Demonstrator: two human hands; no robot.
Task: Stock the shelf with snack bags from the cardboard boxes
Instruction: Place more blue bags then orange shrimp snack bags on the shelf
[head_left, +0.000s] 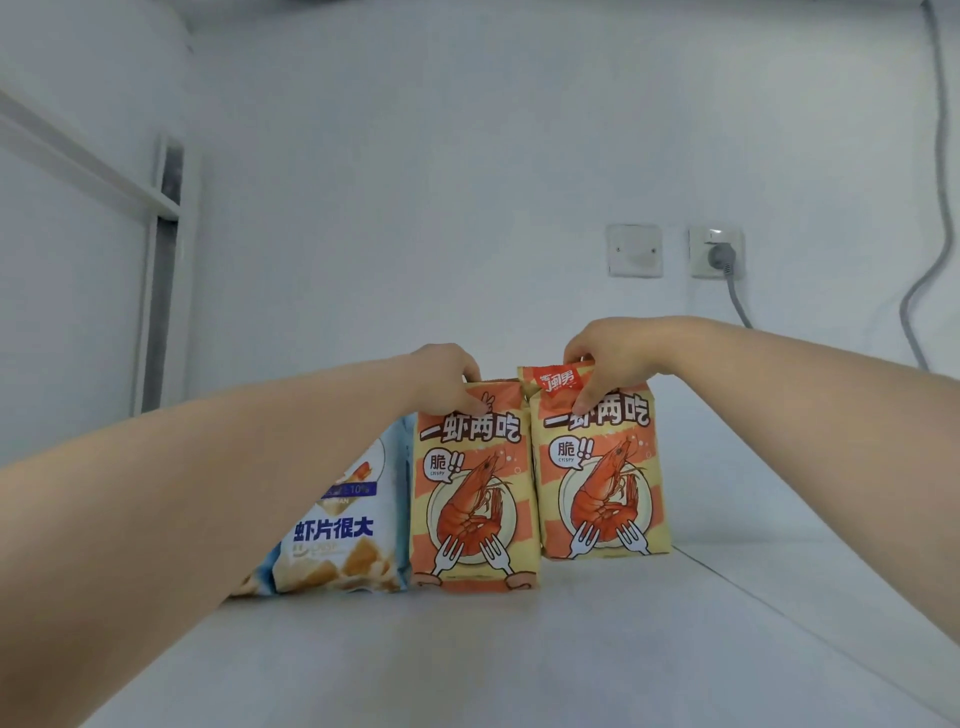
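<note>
Two orange-and-yellow shrimp snack bags stand upright side by side on the white shelf (519, 649). My left hand (447, 379) pinches the top edge of the left shrimp bag (472, 499). My right hand (610, 358) pinches the top of the right shrimp bag (602, 483), which stands slightly further back. A white-and-blue shrimp chip bag (343, 540) stands to the left of them, partly hidden behind my left forearm. No cardboard boxes are in view.
The white back wall carries a blank plate (635, 250) and a socket with a grey plug (719, 254), whose cable (935, 208) runs up the right side. A white frame (156, 270) closes the shelf's left side. Bare shelf surface lies in front and to the right.
</note>
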